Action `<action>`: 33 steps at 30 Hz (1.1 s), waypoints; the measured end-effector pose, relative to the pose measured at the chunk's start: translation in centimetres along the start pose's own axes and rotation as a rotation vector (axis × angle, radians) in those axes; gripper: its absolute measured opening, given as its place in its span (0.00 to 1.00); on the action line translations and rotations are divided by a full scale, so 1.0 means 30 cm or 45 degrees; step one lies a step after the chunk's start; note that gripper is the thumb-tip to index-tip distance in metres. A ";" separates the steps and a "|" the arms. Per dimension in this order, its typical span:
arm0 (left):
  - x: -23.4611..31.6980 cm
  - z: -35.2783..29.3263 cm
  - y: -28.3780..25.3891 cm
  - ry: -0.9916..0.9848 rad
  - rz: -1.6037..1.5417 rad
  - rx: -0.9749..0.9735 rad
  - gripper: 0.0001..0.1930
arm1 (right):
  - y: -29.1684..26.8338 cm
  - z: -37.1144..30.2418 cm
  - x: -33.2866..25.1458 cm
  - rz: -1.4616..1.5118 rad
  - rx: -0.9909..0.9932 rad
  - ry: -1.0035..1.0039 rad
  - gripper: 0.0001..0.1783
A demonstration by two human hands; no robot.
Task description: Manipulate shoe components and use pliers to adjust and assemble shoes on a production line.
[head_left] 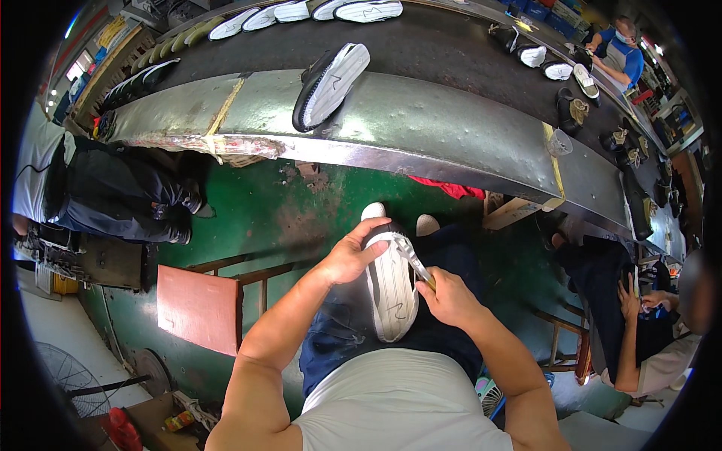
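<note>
A shoe [389, 293] rests sole up across my lap, with a white ribbed sole, a black scribbled line on it and a dark upper at its far end. My left hand [350, 254] grips that far end, fingers over the edge and thumb on the sole. In my right hand [450, 295] is a silver metal tool that looks like a pair of pliers [407, 252]. Its head touches the sole's rim beside my left thumb. My right fist hides most of its handle.
Ahead runs a dark conveyor with a metal edge [466, 139]; another black shoe [331, 86] lies sole up on that edge. More shoes line its far side and right end. A reddish stool [199, 308] stands left. People work at left, right [639, 323] and far right.
</note>
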State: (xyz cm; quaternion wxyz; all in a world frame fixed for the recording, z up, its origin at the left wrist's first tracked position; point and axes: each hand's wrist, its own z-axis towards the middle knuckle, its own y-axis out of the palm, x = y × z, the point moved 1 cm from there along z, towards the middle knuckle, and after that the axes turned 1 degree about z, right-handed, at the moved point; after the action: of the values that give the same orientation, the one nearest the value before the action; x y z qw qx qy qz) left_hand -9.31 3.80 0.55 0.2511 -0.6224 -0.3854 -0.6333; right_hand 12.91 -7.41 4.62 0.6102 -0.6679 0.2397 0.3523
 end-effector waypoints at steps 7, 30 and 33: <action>-0.031 0.038 0.022 -0.160 -0.063 0.141 0.24 | -0.093 0.045 -0.104 -0.360 -0.406 0.267 0.13; -0.085 -0.033 0.044 -0.267 0.290 0.226 0.31 | -0.005 0.128 0.055 0.093 0.055 0.331 0.31; -0.037 -0.133 0.126 -0.510 0.607 0.306 0.30 | 0.065 0.080 0.080 0.242 -0.007 0.578 0.22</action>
State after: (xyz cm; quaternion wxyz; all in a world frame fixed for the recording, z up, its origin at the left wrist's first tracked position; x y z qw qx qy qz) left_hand -8.57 -1.76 0.41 0.3829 -0.7732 -0.3425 -0.3717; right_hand 12.54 -5.05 1.51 0.5030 -0.7060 0.4315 0.2498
